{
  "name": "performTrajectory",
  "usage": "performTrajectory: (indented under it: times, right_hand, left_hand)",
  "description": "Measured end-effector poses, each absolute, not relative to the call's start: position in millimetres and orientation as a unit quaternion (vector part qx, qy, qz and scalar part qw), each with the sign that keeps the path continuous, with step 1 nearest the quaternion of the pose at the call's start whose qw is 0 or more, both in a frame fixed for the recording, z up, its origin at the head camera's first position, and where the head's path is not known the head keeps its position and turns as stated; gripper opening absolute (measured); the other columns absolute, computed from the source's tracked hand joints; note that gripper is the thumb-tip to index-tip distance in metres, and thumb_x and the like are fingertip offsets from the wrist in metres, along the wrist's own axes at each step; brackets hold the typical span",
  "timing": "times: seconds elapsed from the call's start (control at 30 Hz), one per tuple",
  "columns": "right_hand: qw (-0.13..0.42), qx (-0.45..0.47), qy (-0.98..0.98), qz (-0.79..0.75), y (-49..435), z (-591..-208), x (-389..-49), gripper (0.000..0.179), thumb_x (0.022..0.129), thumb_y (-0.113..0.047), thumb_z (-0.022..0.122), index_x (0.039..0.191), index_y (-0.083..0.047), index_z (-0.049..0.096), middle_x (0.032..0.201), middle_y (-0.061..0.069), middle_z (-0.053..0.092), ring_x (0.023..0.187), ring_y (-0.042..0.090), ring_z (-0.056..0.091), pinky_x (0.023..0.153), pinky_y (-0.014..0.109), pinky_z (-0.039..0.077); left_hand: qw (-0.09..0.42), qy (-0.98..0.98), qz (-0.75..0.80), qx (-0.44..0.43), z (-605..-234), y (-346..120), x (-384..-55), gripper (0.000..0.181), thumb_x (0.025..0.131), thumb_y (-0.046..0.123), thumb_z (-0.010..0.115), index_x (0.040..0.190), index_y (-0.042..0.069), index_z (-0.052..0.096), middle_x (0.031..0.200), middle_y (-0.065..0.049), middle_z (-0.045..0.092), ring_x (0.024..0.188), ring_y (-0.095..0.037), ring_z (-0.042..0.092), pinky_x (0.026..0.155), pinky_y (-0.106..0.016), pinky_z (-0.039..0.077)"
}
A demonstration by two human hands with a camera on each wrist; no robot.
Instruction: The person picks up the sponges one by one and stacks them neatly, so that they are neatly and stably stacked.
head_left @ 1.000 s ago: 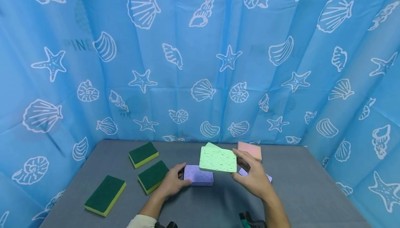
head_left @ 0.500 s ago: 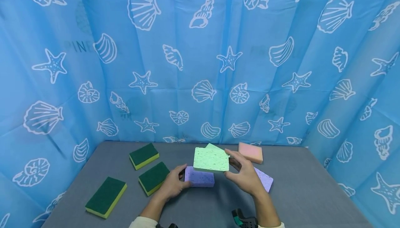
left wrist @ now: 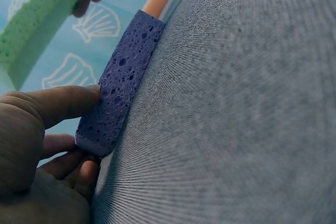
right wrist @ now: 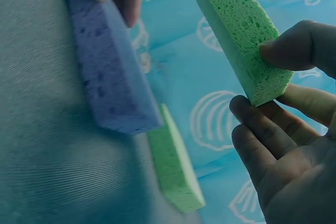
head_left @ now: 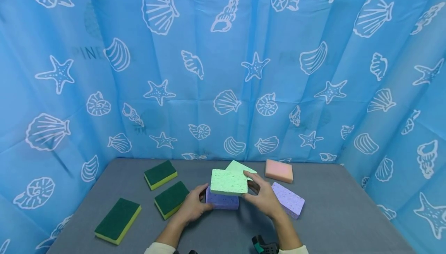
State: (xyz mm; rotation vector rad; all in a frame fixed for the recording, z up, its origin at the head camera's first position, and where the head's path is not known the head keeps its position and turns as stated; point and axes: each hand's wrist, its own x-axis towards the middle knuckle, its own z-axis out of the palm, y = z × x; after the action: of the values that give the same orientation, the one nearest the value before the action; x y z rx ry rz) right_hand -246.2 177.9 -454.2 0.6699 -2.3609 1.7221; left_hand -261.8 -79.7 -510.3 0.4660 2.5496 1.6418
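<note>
Our left hand (head_left: 193, 204) pinches the purple sponge (head_left: 223, 203) on the table (head_left: 334, 219), while our right hand (head_left: 265, 198) grips the green sponge (head_left: 228, 182), fingers parted by its width. In the head view, the green sponge has moved left to overlap the purple one, so we judge the two are being brought together; the other purple sponge (head_left: 288, 199), partly covered a second ago, shows whole. From the left wrist, we see our grip at the purple sponge's end. From the right wrist, we see the green one raised, apart from it.

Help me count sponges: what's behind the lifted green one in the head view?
A purple sponge and another green sponge show partly behind the lifted sponge; what it covers can't be seen.
</note>
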Motion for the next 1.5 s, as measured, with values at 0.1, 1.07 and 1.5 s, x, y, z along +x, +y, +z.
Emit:
performTrajectory:
  times: [0.1, 1.07, 1.5]
  right_hand:
    - [0.06, 0.234, -0.787, 0.568, 178.2, -461.3, -249.5, 0.065, 0.08, 0.014, 0.066, 0.14, 0.009, 0.043, 0.135, 0.025, 0.046, 0.117, 0.04, 0.052, 0.098, 0.046, 0.041]
    - [0.037, 0.272, -0.782, 0.559, 172.2, -499.3, -265.0, 0.063, 0.081, 0.012, 0.064, 0.14, 0.011, 0.041, 0.136, 0.027, 0.045, 0.123, 0.042, 0.047, 0.098, 0.05, 0.039]
    - [0.027, 0.268, -0.791, 0.549, 170.4, -494.4, -261.3, 0.064, 0.081, 0.013, 0.064, 0.14, 0.011, 0.041, 0.137, 0.027, 0.045, 0.125, 0.04, 0.044, 0.1, 0.052, 0.036]
  left_hand:
    - [0.037, 0.831, 0.534, 0.151, -510.2, -79.4, -263.2, 0.076, 0.079, 0.01, 0.079, 0.14, -0.011, 0.04, 0.137, -0.028, 0.043, 0.121, -0.043, 0.047, 0.095, -0.05, 0.042]
    - [0.067, 0.805, 0.57, 0.151, -514.4, -80.2, -266.3, 0.087, 0.079, 0.01, 0.081, 0.147, -0.007, 0.03, 0.139, -0.027, 0.042, 0.127, -0.043, 0.041, 0.099, -0.051, 0.039]
    - [0.088, 0.794, 0.585, 0.139, -511.1, -80.6, -265.6, 0.091, 0.081, 0.008, 0.079, 0.149, -0.008, 0.021, 0.141, -0.03, 0.038, 0.129, -0.045, 0.038, 0.1, -0.052, 0.037]
